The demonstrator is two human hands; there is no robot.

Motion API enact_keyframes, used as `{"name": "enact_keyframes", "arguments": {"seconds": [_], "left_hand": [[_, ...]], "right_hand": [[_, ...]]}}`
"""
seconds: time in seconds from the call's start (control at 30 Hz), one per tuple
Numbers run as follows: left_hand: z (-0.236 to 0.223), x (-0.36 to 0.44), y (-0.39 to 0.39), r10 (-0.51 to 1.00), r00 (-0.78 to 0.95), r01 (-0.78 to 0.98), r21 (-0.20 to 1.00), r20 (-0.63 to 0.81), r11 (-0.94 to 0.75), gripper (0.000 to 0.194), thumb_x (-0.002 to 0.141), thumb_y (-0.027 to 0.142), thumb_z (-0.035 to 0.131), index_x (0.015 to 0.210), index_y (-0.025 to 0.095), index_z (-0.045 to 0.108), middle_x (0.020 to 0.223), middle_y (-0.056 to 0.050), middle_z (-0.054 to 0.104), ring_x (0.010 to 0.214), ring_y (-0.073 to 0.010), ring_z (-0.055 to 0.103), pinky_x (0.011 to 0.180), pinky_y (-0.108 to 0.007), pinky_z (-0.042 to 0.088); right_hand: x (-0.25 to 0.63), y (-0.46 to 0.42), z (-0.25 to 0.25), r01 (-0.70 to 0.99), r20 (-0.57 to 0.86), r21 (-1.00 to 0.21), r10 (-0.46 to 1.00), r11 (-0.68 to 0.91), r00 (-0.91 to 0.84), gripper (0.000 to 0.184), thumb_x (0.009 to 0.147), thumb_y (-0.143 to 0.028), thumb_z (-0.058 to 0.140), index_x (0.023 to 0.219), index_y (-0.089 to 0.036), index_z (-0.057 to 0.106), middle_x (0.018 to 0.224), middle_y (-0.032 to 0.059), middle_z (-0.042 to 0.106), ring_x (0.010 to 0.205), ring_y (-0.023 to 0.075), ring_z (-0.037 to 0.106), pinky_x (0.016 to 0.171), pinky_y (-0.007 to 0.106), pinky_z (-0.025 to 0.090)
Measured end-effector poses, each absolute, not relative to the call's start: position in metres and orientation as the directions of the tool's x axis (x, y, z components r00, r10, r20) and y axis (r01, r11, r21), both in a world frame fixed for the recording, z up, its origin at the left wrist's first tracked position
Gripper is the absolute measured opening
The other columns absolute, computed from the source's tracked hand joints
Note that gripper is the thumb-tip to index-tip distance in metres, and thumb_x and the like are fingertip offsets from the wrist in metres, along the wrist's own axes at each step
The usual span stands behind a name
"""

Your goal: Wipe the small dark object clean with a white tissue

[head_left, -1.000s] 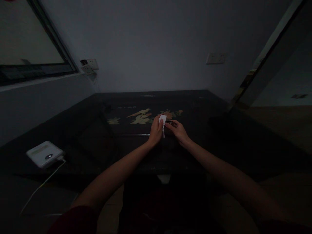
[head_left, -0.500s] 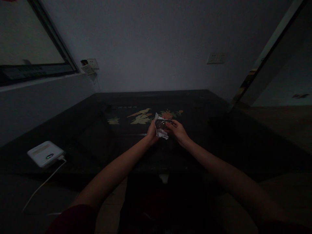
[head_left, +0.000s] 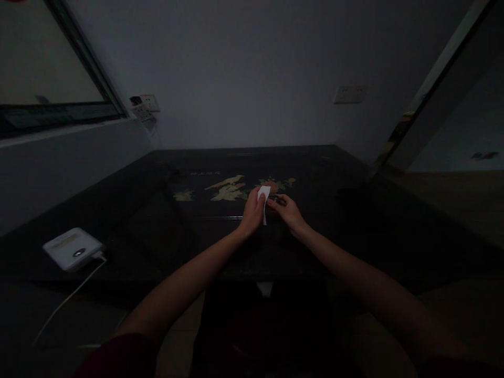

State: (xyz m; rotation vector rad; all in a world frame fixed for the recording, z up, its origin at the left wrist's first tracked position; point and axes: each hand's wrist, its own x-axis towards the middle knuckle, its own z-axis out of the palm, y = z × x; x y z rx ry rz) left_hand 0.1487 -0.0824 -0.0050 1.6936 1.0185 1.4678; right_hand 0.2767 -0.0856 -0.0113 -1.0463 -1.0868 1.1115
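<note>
The room is dim. Both my hands meet over the middle of a black table (head_left: 323,173) painted with birds and flowers (head_left: 230,188). My left hand (head_left: 252,212) is closed around a small white tissue or wipe (head_left: 263,195), pressed against a small dark object (head_left: 274,198). My right hand (head_left: 287,211) pinches that dark object from the right. What the object is stays unclear; in an earlier frame it looked shiny and lens-like.
A white device (head_left: 72,248) with a white cable (head_left: 71,296) lies at the table's left front. Wall sockets (head_left: 142,105) sit at the left corner, another socket plate (head_left: 349,94) on the back wall. A dark framed panel (head_left: 441,94) leans at the right.
Half a second ago the tissue was opened out with the shiny dark object showing; now my left hand has folded back over it, as it was a second ago.
</note>
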Motion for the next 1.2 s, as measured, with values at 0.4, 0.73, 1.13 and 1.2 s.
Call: {"name": "enact_keyframes", "arguments": {"seconds": [0.4, 0.73, 1.13, 1.2], "left_hand": [[-0.006, 0.151, -0.074, 0.961, -0.008, -0.163, 0.948, 0.275, -0.273, 0.032, 0.093, 0.039, 0.043, 0.112, 0.017, 0.057, 0.108, -0.007, 0.066, 0.101, -0.0195, 0.061, 0.095, -0.033, 0.045], [0.005, 0.150, -0.073, 0.977, 0.155, -0.598, 0.773, -0.148, 0.212, 0.030, 0.089, 0.040, 0.054, 0.103, 0.014, 0.062, 0.077, -0.003, 0.069, 0.063, -0.0125, 0.064, 0.068, -0.026, 0.055], [0.001, 0.149, -0.067, 0.950, 0.264, -0.557, 0.779, -0.165, 0.289, 0.043, 0.089, 0.052, 0.050, 0.093, 0.012, 0.064, 0.076, -0.008, 0.070, 0.066, -0.0161, 0.066, 0.064, -0.026, 0.052], [0.004, 0.151, -0.073, 0.957, 0.274, -0.524, 0.819, -0.099, 0.235, 0.039, 0.086, 0.049, 0.056, 0.098, 0.013, 0.065, 0.083, -0.008, 0.071, 0.074, -0.0170, 0.067, 0.068, -0.025, 0.052]], "right_hand": [[0.275, -0.088, -0.008, -0.254, 0.098, -0.961, 0.994, 0.109, 0.056, 0.038, 0.056, -0.038, 0.083, 0.083, -0.019, 0.064, 0.082, 0.0008, 0.069, 0.074, 0.0163, 0.065, 0.068, 0.030, 0.054], [0.277, -0.093, -0.003, -0.282, 0.126, -0.953, 0.992, 0.115, -0.020, 0.038, 0.057, -0.039, 0.083, 0.084, -0.020, 0.063, 0.083, -0.0004, 0.069, 0.072, 0.0153, 0.066, 0.064, 0.029, 0.058], [0.278, -0.089, -0.004, -0.235, 0.132, -0.962, 0.990, 0.139, 0.048, 0.043, 0.058, -0.043, 0.080, 0.090, -0.021, 0.061, 0.095, 0.0014, 0.064, 0.086, 0.0197, 0.064, 0.065, 0.032, 0.059], [0.280, -0.089, -0.003, -0.238, 0.126, -0.961, 0.990, 0.138, 0.065, 0.045, 0.057, -0.044, 0.080, 0.091, -0.022, 0.060, 0.096, 0.0013, 0.063, 0.088, 0.0205, 0.063, 0.066, 0.033, 0.059]]}}
